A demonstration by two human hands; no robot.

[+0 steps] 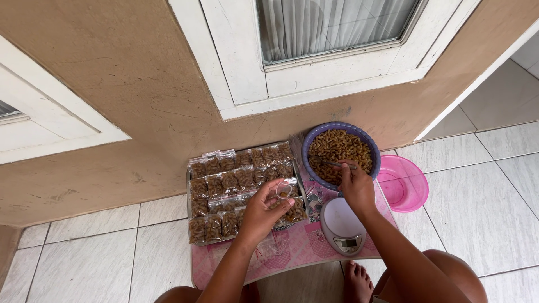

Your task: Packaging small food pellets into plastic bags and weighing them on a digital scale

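Two hands: left (259, 214) grips a small bag (284, 191), right (356, 185) closed on a spoon (332, 163).

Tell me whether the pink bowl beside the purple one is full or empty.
Empty. The pink bowl shows only its bare pink inside, while the purple bowl next to it is heaped with brown snack pieces.

A purple bowl (341, 130) is showing brown curled snacks (337, 147) inside. Beside it a bright pink basin (405, 185) is sitting. The clear packets (236, 179) on the grey metal tray (190, 185) are showing the same brown through their film. The kitchen scale (341, 224) is looking white with a grey front. The surface (303, 247) is wearing a pink cloth with a darker pink motif. The floor tiles (84, 264) are appearing pale grey with faint streaks, the wall (112, 84) tan, and the window frame (314, 84) white.
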